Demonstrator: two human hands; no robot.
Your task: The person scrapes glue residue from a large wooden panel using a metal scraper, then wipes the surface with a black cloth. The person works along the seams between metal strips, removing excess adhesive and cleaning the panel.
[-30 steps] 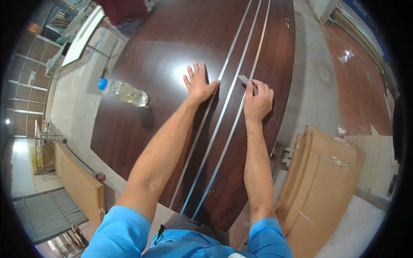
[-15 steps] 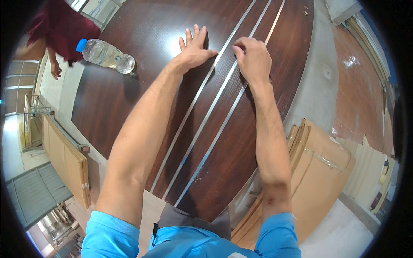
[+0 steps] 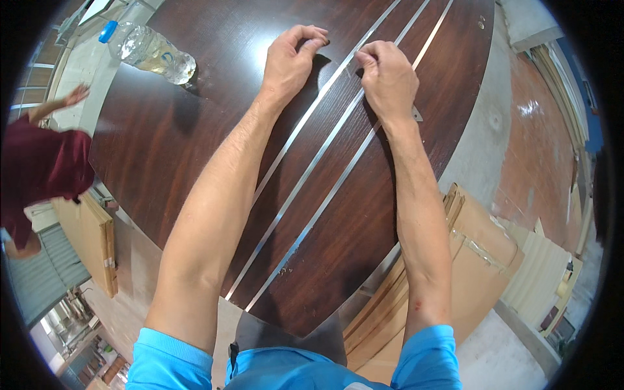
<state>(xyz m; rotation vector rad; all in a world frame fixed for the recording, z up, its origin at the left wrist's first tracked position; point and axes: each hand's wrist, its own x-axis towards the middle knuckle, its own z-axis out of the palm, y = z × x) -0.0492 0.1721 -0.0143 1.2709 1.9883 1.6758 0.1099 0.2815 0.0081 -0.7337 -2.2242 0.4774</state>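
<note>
A dark brown wood-grain panel [image 3: 351, 253] lies under both my hands, crossed by three slim silvery strips [image 3: 311, 170]. Over the panel, left of the strips, my left hand [image 3: 288, 65] is closed with thumb and fingertips together. A tiny dark spot shows at those fingertips, too small to name. My right hand [image 3: 392, 83] is closed in a pinch above the strips; what it holds, if anything, I cannot make out. Beside its wrist a small metal plate [image 3: 416, 114] pokes out on the panel. A clear plastic bottle [image 3: 148, 53] with a blue cap is at the panel's left.
A person in a maroon top [image 3: 49, 162] is at the far left, one arm stretched out. Flat cardboard boxes [image 3: 478, 253] lean at the right, and more cardboard [image 3: 88, 237] stands at the left. A brownish-red sheet [image 3: 536, 143] lies beyond the right edge.
My left hand has lifted from spread fingers on the panel into a pinch. My right hand has shifted slightly. The person in maroon has moved down the left side.
</note>
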